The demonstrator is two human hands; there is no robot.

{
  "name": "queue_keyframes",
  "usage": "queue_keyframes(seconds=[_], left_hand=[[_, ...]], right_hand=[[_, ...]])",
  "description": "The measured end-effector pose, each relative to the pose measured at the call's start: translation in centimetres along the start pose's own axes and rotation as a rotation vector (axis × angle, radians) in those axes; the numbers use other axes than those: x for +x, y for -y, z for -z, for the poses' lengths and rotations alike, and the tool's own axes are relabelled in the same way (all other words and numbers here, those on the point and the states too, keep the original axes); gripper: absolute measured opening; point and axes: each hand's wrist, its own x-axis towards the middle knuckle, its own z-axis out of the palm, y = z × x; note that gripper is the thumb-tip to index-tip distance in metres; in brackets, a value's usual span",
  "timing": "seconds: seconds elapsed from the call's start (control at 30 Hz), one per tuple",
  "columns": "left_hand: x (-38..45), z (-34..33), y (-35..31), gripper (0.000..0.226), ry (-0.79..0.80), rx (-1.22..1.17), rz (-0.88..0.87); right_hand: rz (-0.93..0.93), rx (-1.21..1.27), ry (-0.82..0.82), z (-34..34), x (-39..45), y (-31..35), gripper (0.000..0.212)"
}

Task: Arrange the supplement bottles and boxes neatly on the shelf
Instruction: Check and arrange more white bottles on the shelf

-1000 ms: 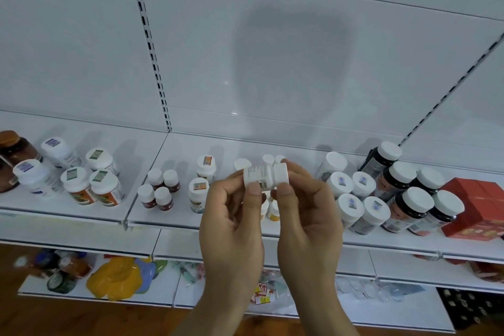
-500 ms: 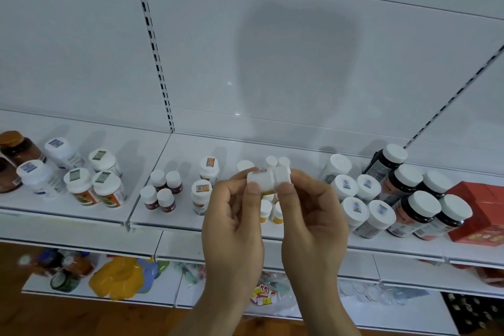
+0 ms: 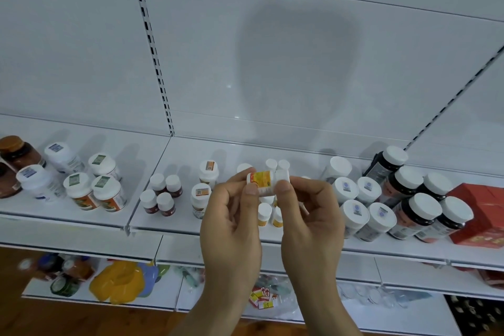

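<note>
A small white bottle with an orange-yellow label (image 3: 266, 179) lies sideways in the air above the white shelf (image 3: 174, 150), cap to the right. My left hand (image 3: 231, 224) pinches its base end with thumb and fingers. My right hand (image 3: 311, 215) pinches the cap end. Behind my hands stand more small white bottles of the same kind (image 3: 264, 213), partly hidden. Small dark-red bottles (image 3: 161, 196) and two white bottles (image 3: 201, 194) stand to their left.
Larger white jars (image 3: 90, 185) and brown jars (image 3: 13, 155) stand at the far left. White-capped jars (image 3: 362, 207), dark bottles (image 3: 417, 204) and a red box (image 3: 482, 213) fill the right. A lower shelf holds yellow packets (image 3: 120, 284) and loose items.
My hands have rolled the small bottle, so its orange-yellow label now faces me instead of the white printed side. The view has shifted slightly.
</note>
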Motion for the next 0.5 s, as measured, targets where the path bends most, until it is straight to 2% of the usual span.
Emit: queue_keyframes(seconds=[0.2,0.37,0.5], left_hand=[[0.29,0.26,0.37,0.013,0.014,0.027,0.048],[0.72,0.04,0.49,0.023,0.101,-0.119,0.295],[0.84,-0.11,0.56,0.026,0.153,-0.175,0.438]], right_hand=[[0.033,0.078,0.011,-0.02,-0.15,-0.09,0.017],[0.183,-0.092,0.067,0.13,-0.36,-0.21,0.036],[0.245,-0.206,0.075,0.47,-0.43,-0.67,0.042]])
